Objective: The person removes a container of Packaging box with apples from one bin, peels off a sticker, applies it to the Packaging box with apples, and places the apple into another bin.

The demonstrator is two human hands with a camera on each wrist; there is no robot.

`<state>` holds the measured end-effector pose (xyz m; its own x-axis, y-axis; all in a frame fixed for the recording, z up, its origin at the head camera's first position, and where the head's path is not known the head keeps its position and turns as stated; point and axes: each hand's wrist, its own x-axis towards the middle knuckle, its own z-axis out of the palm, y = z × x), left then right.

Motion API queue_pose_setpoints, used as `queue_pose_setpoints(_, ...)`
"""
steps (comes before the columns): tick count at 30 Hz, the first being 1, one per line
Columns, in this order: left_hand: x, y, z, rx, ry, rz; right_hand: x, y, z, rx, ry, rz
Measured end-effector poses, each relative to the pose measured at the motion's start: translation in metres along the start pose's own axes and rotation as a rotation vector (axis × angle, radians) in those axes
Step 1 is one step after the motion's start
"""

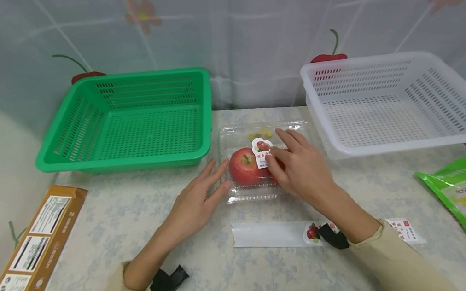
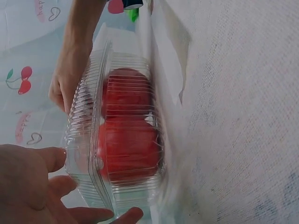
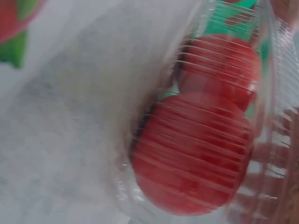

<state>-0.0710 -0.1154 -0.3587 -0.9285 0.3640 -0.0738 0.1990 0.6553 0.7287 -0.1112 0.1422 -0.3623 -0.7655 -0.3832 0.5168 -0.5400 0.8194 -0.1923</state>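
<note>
The clear ribbed plastic clamshell box (image 1: pixel 265 161) with two red apples (image 1: pixel 245 166) sits on the table between green and white baskets, the left hand (image 1: pixel 198 199) flat-fingered against its side to steady it, the right hand (image 1: pixel 301 167) lying relaxed over its lid.

Clear ribbed plastic clamshell box (image 1: pixel 264 161), lid closed, sitting flat on the tabletop (image 1: pixel 131 219), mid-scene, just near of the gap between the two baskets. Two red apples inside, side by side: left apple (image 1: pixel 245 166) fully visible through the lid, right apple (image 1: pixel 274 169) mostly covered. White label (image 1: pixel 262 152) with a red fruit print stuck on top of the lid, roughly centred over the two apples. Something small and yellow shows through the far part of the lid; can't tell what it is.
</note>
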Motion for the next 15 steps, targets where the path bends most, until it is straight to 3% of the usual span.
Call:
queue_pose_setpoints(5,0.0007,0.0001,-0.0019,-0.056,-0.011,-0.017,0.0031,-0.0013,-0.0054,-0.041,-0.266,0.121)
queue_pose_setpoints(8,0.0007,-0.0006,-0.0019,-0.072,-0.005,-0.022,0.0057,-0.0030,-0.0063,-0.059,-0.348,0.155)
queue_pose_setpoints(10,0.0005,-0.0011,-0.0018,-0.084,0.001,-0.022,0.0058,-0.0039,-0.0051,-0.051,-0.321,0.160)
queue_pose_setpoints(15,0.0005,-0.0015,-0.0002,-0.100,0.001,-0.023,-0.0034,-0.0022,-0.0013,0.076,-0.071,0.162)
